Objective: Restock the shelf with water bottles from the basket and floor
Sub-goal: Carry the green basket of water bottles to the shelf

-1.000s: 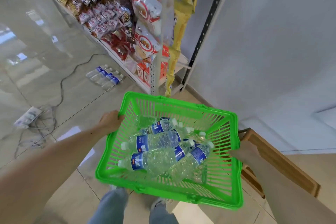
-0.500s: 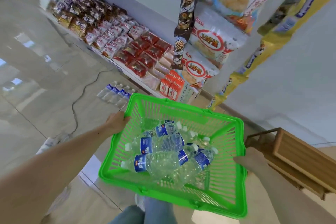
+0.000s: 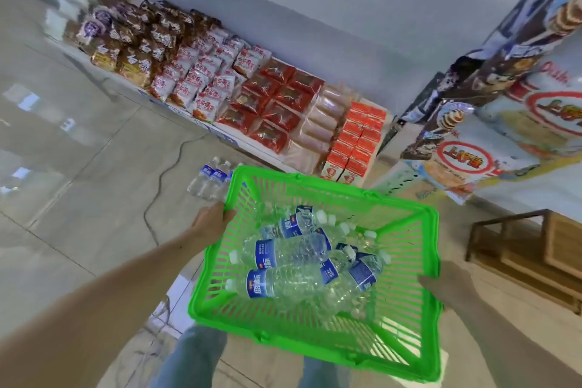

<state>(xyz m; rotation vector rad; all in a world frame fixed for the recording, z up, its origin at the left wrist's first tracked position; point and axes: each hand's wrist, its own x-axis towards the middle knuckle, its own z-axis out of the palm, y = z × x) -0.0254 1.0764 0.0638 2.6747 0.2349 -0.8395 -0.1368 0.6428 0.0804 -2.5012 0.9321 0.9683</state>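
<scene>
A glossy beige tiled floor (image 3: 78, 198) is seen, w/ pale reflections on its left side. A small cluster of clear plastic water bottles w/ blue labels (image 3: 209, 181) is laid flat on the tiles, just beside the low white bottom shelf (image 3: 220, 135). A thin dark cable (image 3: 157, 195) is trailed across the floor near those bottles. The shelf is stocked in rows, left to right: brown and purple snack bags (image 3: 126, 38), red-and-white packets (image 3: 201, 79), red wrapped packs (image 3: 274, 104), pale pink packs (image 3: 318, 129), orange-red cartons (image 3: 356, 142). A wooden crate w/ dark metal frame (image 3: 529, 255) is seen at right; its footing is unclear.
</scene>
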